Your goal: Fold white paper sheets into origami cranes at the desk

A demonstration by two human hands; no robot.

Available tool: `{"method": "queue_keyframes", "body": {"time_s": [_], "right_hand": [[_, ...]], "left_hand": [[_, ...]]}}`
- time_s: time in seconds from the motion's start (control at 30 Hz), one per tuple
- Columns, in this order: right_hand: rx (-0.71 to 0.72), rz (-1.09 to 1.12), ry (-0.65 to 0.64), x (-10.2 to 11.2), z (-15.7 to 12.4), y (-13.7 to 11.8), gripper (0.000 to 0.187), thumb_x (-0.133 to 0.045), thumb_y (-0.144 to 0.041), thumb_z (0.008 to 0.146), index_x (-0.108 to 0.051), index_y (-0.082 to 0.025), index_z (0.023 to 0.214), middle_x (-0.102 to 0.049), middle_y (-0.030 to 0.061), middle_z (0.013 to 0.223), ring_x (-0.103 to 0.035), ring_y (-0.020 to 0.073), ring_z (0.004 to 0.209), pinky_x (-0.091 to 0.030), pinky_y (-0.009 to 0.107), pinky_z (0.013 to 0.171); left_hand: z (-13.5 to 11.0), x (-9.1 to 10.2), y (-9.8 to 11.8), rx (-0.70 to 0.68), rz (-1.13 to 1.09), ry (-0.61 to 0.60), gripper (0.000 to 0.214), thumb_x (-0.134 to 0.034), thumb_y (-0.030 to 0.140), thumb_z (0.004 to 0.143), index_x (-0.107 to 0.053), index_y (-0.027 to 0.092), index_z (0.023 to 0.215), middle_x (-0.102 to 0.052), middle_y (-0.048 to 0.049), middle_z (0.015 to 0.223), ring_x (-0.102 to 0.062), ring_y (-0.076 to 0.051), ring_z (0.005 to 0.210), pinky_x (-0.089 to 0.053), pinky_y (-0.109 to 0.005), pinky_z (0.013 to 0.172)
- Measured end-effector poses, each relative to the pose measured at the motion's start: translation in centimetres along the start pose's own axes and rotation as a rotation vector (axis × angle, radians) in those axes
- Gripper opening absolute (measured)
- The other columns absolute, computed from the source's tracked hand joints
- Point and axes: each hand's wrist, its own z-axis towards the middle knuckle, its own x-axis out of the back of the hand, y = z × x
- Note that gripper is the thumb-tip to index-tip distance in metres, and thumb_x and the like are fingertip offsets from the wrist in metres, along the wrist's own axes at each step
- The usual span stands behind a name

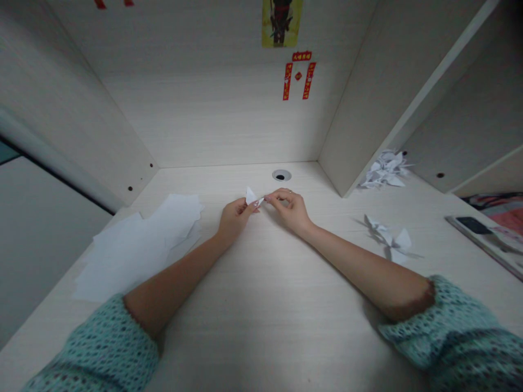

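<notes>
Just in front of the desk's back panel, both hands meet at a small folded white paper crane (pixel 250 196). My left hand (pixel 236 219) is closed round its body, thumb and fingers pinching the folds. From the other side my right hand (pixel 291 208) pinches a thin pointed tip of the same paper between thumb and forefinger. One pointed flap stands up above the left fingers; the rest of the paper is partly hidden by them. Two finished-looking paper cranes (pixel 398 246) lie on the desk beyond my right forearm.
Loose white paper sheets (pixel 139 245) spread over the desk's left side. A heap of folded paper pieces (pixel 386 170) sits behind the upright divider (pixel 368 109). A round cable hole (pixel 281 175) is near the back panel. At the far right lies a flat board (pixel 486 239) with a dark object.
</notes>
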Motion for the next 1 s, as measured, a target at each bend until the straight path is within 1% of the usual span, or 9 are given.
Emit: {"method": "queue_keyframes", "body": {"time_s": [0.1,0.23,0.3,0.37,0.5,0.6,0.73,1.0], "right_hand": [[-0.078,0.053,0.002,-0.03,0.11,0.35,0.024,-0.062,-0.04,0.079,-0.071,-0.021,0.067,-0.067,0.003,0.068,-0.059,0.0177,0.07,-0.042,0.031,0.07],[-0.143,0.157,0.032,0.06,0.24,0.58,0.031,-0.06,-0.044,0.08,-0.07,-0.02,0.063,-0.07,0.0043,0.073,-0.063,0.0186,0.075,-0.043,0.032,0.075],[-0.156,0.166,0.034,0.09,0.26,0.57,0.03,-0.061,-0.045,0.078,-0.071,-0.02,0.065,-0.071,0.0042,0.074,-0.063,0.0188,0.075,-0.043,0.032,0.075],[-0.161,0.141,0.035,0.08,0.24,0.53,0.027,-0.065,-0.045,0.075,-0.071,-0.021,0.065,-0.069,0.0035,0.07,-0.062,0.0184,0.072,-0.043,0.032,0.072],[-0.152,0.104,0.039,-0.05,0.19,0.56,0.023,-0.068,-0.043,0.072,-0.072,-0.021,0.066,-0.067,0.0025,0.066,-0.058,0.0174,0.067,-0.042,0.031,0.068],[-0.127,0.049,0.033,-0.1,0.12,0.68,0.022,-0.066,-0.042,0.074,-0.072,-0.022,0.067,-0.066,0.0021,0.066,-0.056,0.017,0.067,-0.042,0.031,0.067],[-0.06,-0.043,0.039,-0.06,0.01,0.73,0.022,-0.062,-0.039,0.078,-0.071,-0.022,0.069,-0.066,0.0025,0.068,-0.055,0.0174,0.07,-0.041,0.031,0.07],[-0.001,-0.128,0.03,0.01,-0.06,0.61,0.024,-0.059,-0.038,0.082,-0.068,-0.022,0.068,-0.064,0.0026,0.068,-0.054,0.0175,0.07,-0.041,0.032,0.069]], "left_hand": [[0.04,0.03,-0.08,-0.007,0.013,-0.001,0.029,-0.06,0.043,0.076,-0.066,0.015,0.074,-0.07,-0.0055,0.074,-0.064,-0.018,0.069,-0.048,-0.028,0.068],[0.0,0.01,0.08,-0.002,0.021,0.0,0.029,-0.06,0.043,0.076,-0.066,0.015,0.075,-0.071,-0.0059,0.076,-0.065,-0.019,0.072,-0.048,-0.028,0.069],[-0.07,-0.01,0.16,0.007,0.024,-0.003,0.029,-0.059,0.044,0.076,-0.066,0.016,0.076,-0.072,-0.006,0.078,-0.065,-0.019,0.074,-0.048,-0.028,0.07],[-0.14,-0.01,0.19,0.011,0.042,-0.01,0.03,-0.059,0.045,0.077,-0.066,0.016,0.077,-0.072,-0.0059,0.078,-0.065,-0.019,0.073,-0.048,-0.028,0.07],[-0.21,0.02,0.27,0.002,0.08,-0.015,0.029,-0.058,0.044,0.077,-0.066,0.017,0.078,-0.071,-0.0047,0.076,-0.065,-0.018,0.07,-0.048,-0.028,0.069],[-0.22,-0.01,0.43,-0.004,0.085,-0.017,0.029,-0.058,0.044,0.077,-0.066,0.017,0.075,-0.071,-0.0039,0.074,-0.064,-0.017,0.068,-0.048,-0.027,0.067],[-0.27,-0.09,0.6,-0.005,0.095,-0.044,0.031,-0.059,0.046,0.076,-0.066,0.016,0.071,-0.07,-0.0035,0.07,-0.062,-0.016,0.066,-0.046,-0.026,0.064],[-0.36,-0.14,0.32,0.033,0.11,-0.112,0.035,-0.061,0.05,0.074,-0.069,0.017,0.077,-0.068,-0.0013,0.068,-0.06,-0.015,0.063,-0.044,-0.024,0.059]]}}
